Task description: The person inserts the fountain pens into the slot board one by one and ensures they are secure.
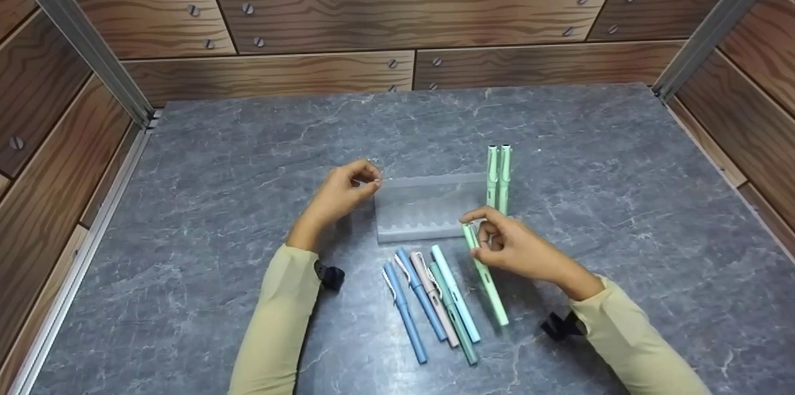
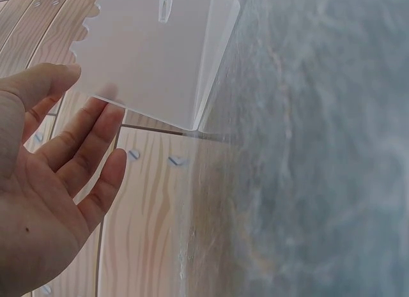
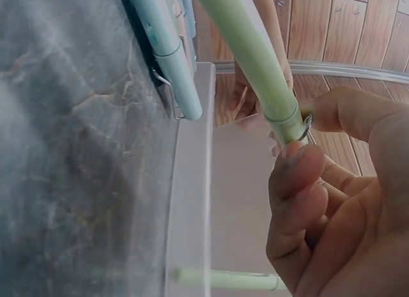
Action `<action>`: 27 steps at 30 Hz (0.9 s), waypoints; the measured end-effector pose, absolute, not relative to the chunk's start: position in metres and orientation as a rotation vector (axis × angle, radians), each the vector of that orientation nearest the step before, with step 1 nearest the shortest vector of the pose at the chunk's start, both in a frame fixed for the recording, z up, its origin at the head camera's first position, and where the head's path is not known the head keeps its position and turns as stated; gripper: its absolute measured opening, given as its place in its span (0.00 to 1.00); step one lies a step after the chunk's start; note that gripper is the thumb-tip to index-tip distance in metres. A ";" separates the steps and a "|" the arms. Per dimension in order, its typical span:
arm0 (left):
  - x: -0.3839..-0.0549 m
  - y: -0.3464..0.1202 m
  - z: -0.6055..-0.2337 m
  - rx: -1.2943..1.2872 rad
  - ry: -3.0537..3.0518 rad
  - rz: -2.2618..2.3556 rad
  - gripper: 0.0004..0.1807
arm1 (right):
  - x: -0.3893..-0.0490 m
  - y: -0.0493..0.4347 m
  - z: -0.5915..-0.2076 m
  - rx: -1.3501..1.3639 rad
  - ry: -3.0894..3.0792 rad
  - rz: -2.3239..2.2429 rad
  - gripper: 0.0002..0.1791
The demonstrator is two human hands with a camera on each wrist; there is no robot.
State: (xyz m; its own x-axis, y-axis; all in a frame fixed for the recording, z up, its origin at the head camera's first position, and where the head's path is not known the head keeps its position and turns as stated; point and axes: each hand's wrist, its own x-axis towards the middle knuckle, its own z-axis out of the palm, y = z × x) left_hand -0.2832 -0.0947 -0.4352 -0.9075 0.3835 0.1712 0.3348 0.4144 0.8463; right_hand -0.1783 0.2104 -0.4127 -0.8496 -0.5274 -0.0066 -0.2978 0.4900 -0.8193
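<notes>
Pinching smooth green pen (image 1: 487,280) | right hand (image 1: 514,249) | scalloped translucent holder (image 1: 428,201)

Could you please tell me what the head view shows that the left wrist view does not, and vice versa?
Only the head view shows the right hand pinching a light green pen, two more green pens at the right end of the translucent holder, and five loose pens on the table.
Only the left wrist view shows the palm side of the left hand, with fingers behind the holder's edge.
Both show the left hand, the holder, the table and the wood-patterned panels.
</notes>
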 end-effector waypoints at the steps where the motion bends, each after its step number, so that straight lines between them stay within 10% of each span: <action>1: -0.283 -0.095 -0.435 0.665 2.603 1.539 0.05 | -0.178 0.210 -0.411 -0.698 2.486 -1.284 0.26; 27: -0.284 -0.095 -0.437 0.674 2.615 1.531 0.05 | -0.188 0.206 -0.379 -0.671 2.684 -1.297 0.27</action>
